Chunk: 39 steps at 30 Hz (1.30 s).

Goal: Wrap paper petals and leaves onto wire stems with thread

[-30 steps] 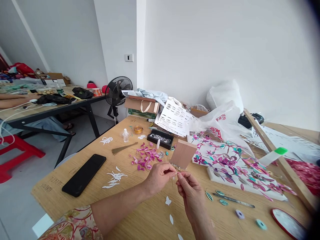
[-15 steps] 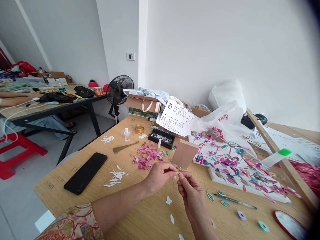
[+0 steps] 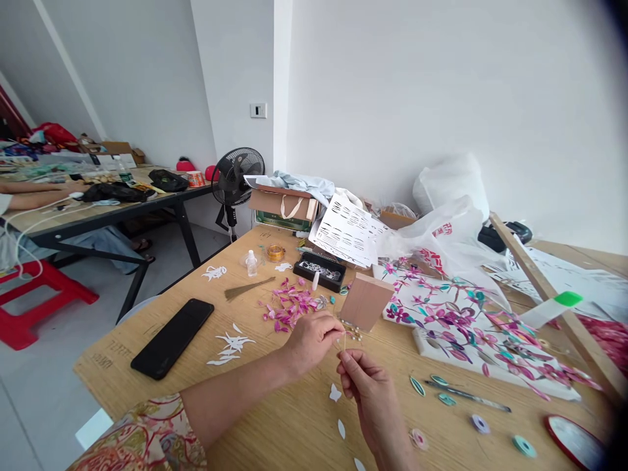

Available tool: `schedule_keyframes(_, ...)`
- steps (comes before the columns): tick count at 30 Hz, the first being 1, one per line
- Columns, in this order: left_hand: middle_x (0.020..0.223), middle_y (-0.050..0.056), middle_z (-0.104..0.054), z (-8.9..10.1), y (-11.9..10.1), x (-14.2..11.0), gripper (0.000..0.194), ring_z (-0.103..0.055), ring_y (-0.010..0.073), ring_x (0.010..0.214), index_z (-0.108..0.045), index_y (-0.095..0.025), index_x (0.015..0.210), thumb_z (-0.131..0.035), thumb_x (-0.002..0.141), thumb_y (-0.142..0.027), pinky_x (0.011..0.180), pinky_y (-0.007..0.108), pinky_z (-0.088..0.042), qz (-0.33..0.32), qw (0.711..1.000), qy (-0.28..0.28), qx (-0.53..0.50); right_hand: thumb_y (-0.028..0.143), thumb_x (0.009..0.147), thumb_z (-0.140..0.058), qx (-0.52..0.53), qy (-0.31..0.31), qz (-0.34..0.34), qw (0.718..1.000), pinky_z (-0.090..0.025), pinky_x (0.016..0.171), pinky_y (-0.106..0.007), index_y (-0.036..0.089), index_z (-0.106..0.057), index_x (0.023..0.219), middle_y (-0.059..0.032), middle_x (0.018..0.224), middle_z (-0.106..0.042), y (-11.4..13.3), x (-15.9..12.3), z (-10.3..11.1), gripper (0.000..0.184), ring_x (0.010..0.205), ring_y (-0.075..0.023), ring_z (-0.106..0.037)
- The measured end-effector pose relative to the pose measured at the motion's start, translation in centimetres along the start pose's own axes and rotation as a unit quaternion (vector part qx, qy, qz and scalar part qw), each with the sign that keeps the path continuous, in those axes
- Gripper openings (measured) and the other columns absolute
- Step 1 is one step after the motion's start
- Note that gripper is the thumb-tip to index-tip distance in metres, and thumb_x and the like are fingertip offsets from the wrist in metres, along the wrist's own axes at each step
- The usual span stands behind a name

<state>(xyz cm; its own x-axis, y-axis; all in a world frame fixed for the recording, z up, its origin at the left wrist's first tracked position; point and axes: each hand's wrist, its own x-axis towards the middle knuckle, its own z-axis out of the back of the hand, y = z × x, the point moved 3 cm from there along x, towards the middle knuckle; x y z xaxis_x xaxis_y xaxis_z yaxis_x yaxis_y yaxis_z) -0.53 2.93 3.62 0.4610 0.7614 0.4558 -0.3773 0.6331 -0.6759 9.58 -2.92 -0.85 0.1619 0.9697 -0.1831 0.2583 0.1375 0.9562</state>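
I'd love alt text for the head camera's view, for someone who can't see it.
A left hand and a right hand pinch a thin pale strand over a wooden table. Pink petal-like pieces, white cutouts and a black phone lie on it.

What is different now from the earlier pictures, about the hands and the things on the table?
The right hand moved slightly left and toward the person. The hands' tips nearly met before; now a gap separates them, with a thin pale strand showing there. More of the pink spool shows beside the right wrist. The left hand stays pinched; the phone and pink petals stayed in place.
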Motion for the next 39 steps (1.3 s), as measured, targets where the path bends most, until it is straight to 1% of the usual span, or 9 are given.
schedule_keyframes(6, 0.073, 0.003, -0.06, -0.3, -0.3, -0.4, 0.013, -0.053, 0.0125, 0.071, -0.062, -0.014, 0.076, -0.049, 0.078, -0.016, 0.066, 0.023, -0.039, -0.093, 0.991, 0.07, 0.07, 0.042, 0.069, -0.053, -0.278, -0.001, 0.091, 0.956, -0.03, 0.039, -0.02, 0.018, -0.054, 0.06, 0.0038, 0.048, -0.045, 3.3, -1.1, 1.1, 0.025, 0.042, -0.009, -0.039)
schedule_keyframes(10, 0.069, 0.001, -0.06, -0.3, -0.8, -0.4, 0.01, -0.052, 0.0107, 0.069, -0.065, -0.015, 0.075, -0.054, 0.075, -0.016, 0.065, 0.02, -0.038, -0.022, 0.986, 0.139, -0.094, 0.036, 0.069, -0.054, -0.39, -0.016, 0.208, 0.897, -0.034, 0.048, -0.021, 0.02, -0.058, 0.06, 0.0015, 0.054, -0.051, 6.7, -0.6, 2.5, 0.019, 0.052, -0.0116, -0.044)
schedule_keyframes(14, 0.062, 0.0, -0.057, -0.4, -0.7, -0.6, 0.009, -0.048, 0.008, 0.059, -0.064, -0.013, 0.07, -0.062, 0.067, -0.022, 0.057, 0.018, -0.036, 0.152, 0.915, 0.15, -0.343, 0.04, 0.067, -0.055, -0.303, 0.011, 0.137, 0.943, -0.03, 0.04, -0.02, 0.019, -0.058, 0.06, 0.0037, 0.047, -0.044, 6.0, 1.1, 3.6, 0.023, 0.043, -0.0091, -0.038)
schedule_keyframes(18, 0.057, -0.001, -0.053, -0.3, -0.4, -0.6, 0.017, -0.045, 0.0068, 0.056, -0.062, -0.01, 0.066, -0.066, 0.062, -0.026, 0.055, 0.018, -0.035, 0.225, 0.872, 0.09, -0.425, 0.044, 0.064, -0.058, -0.202, 0.037, 0.092, 0.974, -0.028, 0.036, -0.018, 0.017, -0.056, 0.058, 0.005, 0.047, -0.041, 3.1, 1.5, 2.8, 0.028, 0.039, -0.0065, -0.035)
schedule_keyframes(24, 0.059, -0.001, -0.054, -0.2, 0.3, -0.2, 0.006, -0.047, 0.0083, 0.058, -0.062, -0.012, 0.068, -0.059, 0.067, -0.017, 0.057, 0.019, -0.036, 0.181, 0.929, 0.05, -0.319, 0.046, 0.07, -0.05, -0.249, 0.022, 0.086, 0.964, -0.03, 0.036, -0.019, 0.017, -0.058, 0.066, 0.0037, 0.047, -0.044, 0.9, -0.1, 1.2, 0.03, 0.039, -0.009, -0.04)
schedule_keyframes(28, 0.068, 0.001, -0.059, 0.2, 0.1, -0.1, 0.01, -0.051, 0.0103, 0.065, -0.063, -0.014, 0.069, -0.054, 0.072, -0.012, 0.063, 0.02, -0.038, 0.041, 0.992, 0.04, -0.111, 0.04, 0.079, -0.039, -0.434, 0.008, 0.19, 0.881, -0.031, 0.041, -0.019, 0.019, -0.056, 0.063, 0.0036, 0.045, -0.044, 2.4, -1.8, 0.4, 0.031, 0.042, -0.0098, -0.041)
schedule_keyframes(33, 0.074, 0.004, -0.062, 0.2, -0.6, -0.5, 0.012, -0.053, 0.0127, 0.072, -0.064, -0.014, 0.075, -0.051, 0.076, -0.017, 0.068, 0.023, -0.039, -0.065, 0.993, 0.1, -0.016, 0.035, 0.081, -0.037, -0.541, 0.0, 0.277, 0.794, -0.032, 0.045, -0.019, 0.02, -0.056, 0.062, 0.0021, 0.051, -0.052, 6.0, -2.5, 0.8, 0.031, 0.046, -0.01, -0.047)
schedule_keyframes(36, 0.072, 0.002, -0.061, 0.2, -0.9, -0.7, 0.01, -0.053, 0.0118, 0.07, -0.065, -0.015, 0.074, -0.055, 0.074, -0.018, 0.068, 0.022, -0.039, -0.018, 0.98, 0.145, -0.133, 0.037, 0.078, -0.042, -0.514, -0.006, 0.272, 0.813, -0.034, 0.048, -0.019, 0.021, -0.059, 0.064, 0.0012, 0.055, -0.055, 7.3, -1.4, 1.9, 0.027, 0.05, -0.0112, -0.048)
schedule_keyframes(39, 0.068, 0.002, -0.06, 0.0, -0.8, -0.8, 0.012, -0.052, 0.0107, 0.065, -0.064, -0.013, 0.071, -0.06, 0.069, -0.024, 0.063, 0.021, -0.039, 0.101, 0.931, 0.163, -0.312, 0.04, 0.074, -0.046, -0.445, 0.009, 0.219, 0.869, -0.033, 0.045, -0.019, 0.02, -0.06, 0.064, 0.0025, 0.049, -0.048, 6.7, 0.2, 2.9, 0.027, 0.047, -0.0107, -0.043)
